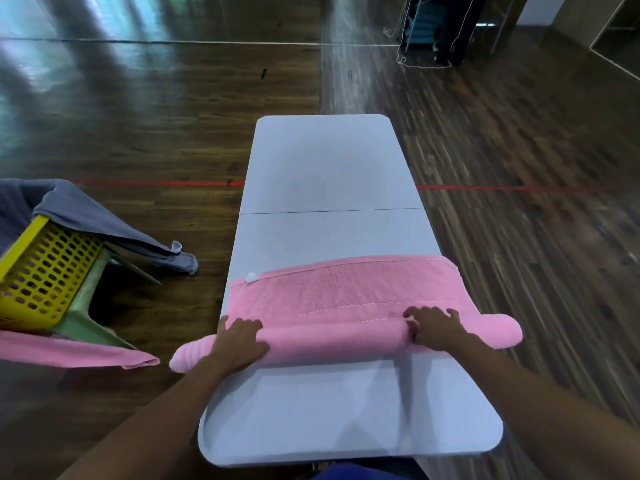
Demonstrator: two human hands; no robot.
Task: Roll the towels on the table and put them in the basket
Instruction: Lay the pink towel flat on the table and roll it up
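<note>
— Where's the pink towel [346, 292]?

— Across the near half of the white folding table [322, 161]. Its near part is wound into a thick roll, both ends poking out past the table's sides; the far part lies flat.

— And the hands?

— The left hand [239, 341] sits on the roll near its left end, the right hand [438, 329] near its right end. Both sets of fingers [429, 311] are spread and curve over the top of the roll, tips down on its far side where it meets the flat part.

— The basket?

— The yellow basket [38, 271] stands left of the table on a green stool [86, 306], with a grey towel [97, 216] draped over its rim and a second pink cloth [69, 348] hanging below.
</note>
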